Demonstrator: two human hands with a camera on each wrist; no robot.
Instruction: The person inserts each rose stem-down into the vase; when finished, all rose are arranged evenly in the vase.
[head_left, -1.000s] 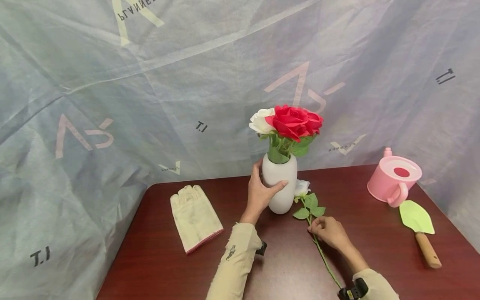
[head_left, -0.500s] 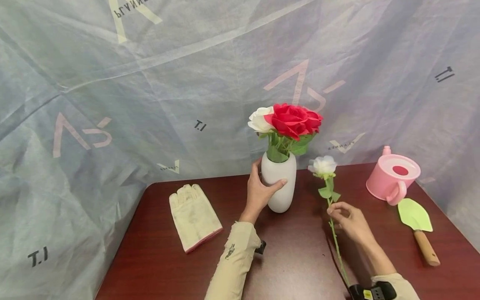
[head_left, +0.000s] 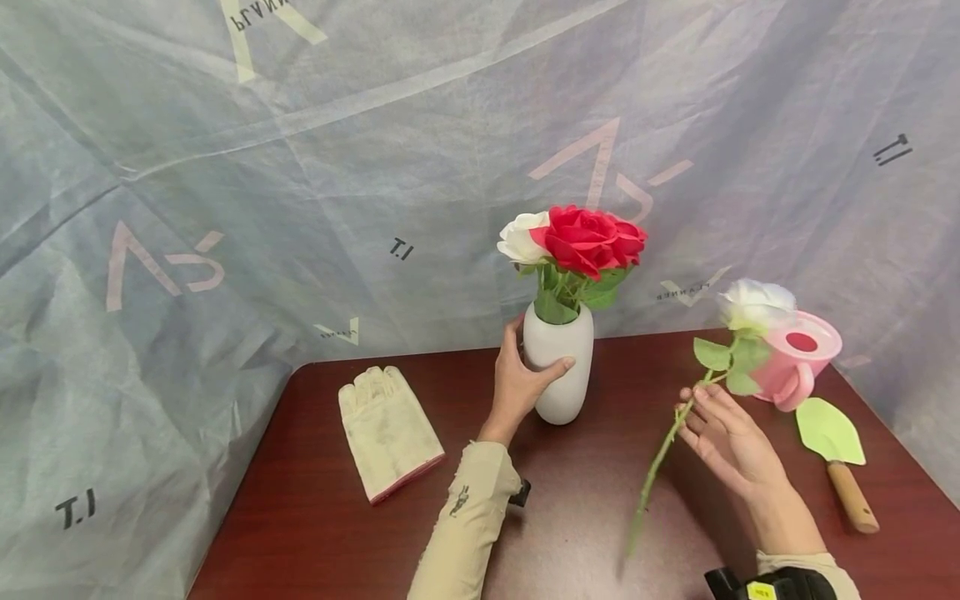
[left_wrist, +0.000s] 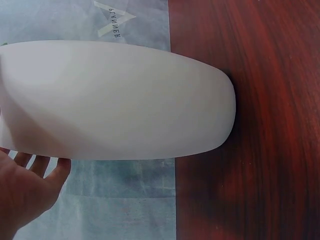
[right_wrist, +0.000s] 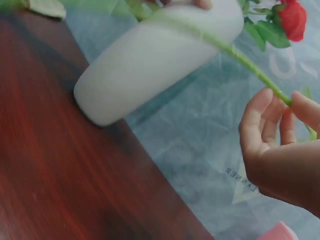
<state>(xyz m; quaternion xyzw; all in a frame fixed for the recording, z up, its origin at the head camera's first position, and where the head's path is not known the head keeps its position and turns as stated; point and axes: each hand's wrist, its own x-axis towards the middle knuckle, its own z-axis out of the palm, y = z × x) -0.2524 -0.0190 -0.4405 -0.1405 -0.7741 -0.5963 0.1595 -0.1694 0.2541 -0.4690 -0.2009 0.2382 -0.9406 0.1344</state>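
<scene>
A white vase [head_left: 558,367] stands upright on the dark red table, filled with red roses [head_left: 588,240] and a white rose [head_left: 523,239]. My left hand [head_left: 517,379] grips its left side, thumb across the front; the left wrist view shows the fingers against the vase wall [left_wrist: 125,100]. To the right, my right hand [head_left: 731,442] pinches the green stem of a loose white rose [head_left: 757,307], raised off the table with its bloom up and the stem slanting down to the left. In the right wrist view, thumb and fingertips meet on the stem [right_wrist: 250,67].
A pink watering can [head_left: 795,358] stands at the back right, partly behind the raised rose. Nearer lies a small trowel [head_left: 851,492] with a green blade and wooden handle. Pale work gloves [head_left: 392,437] lie at left. A grey printed sheet [head_left: 375,167] hangs behind the table.
My right hand has lifted the loose white rose from the table and carried it to the right, tilting its stem. The left hand and the vase have stayed in place.
</scene>
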